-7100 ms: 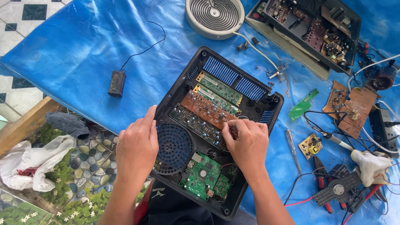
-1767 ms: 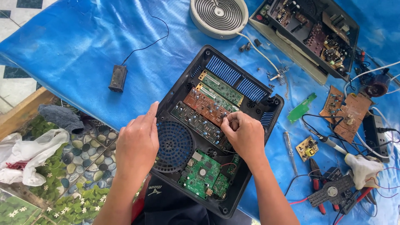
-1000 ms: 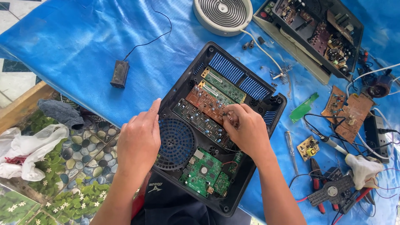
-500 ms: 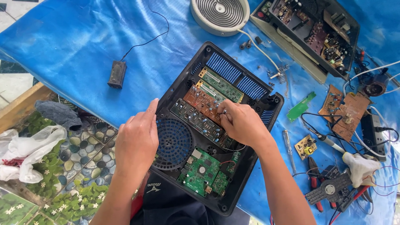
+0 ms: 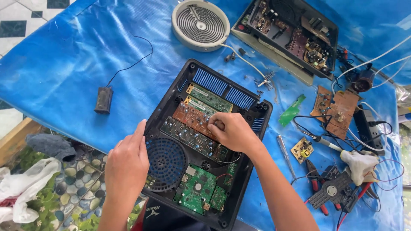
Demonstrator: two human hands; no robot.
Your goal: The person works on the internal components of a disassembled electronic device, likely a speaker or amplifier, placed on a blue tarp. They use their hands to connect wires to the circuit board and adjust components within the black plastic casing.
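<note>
One brown circuit board [image 5: 193, 119] under right grip [image 5: 231, 131]

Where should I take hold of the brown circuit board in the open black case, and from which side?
Probably grip the brown circuit board by its bare long edges, coming straight down from above. It lies flat, wedged between a green board and a dark board, so the sides are walled in. The right hand already rests fingertips on its right end; the left hand steadies the black case.

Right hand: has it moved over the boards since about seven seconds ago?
Yes. The right hand has slid up and left, from the black case's lower right side onto the brown board at its middle.
</note>
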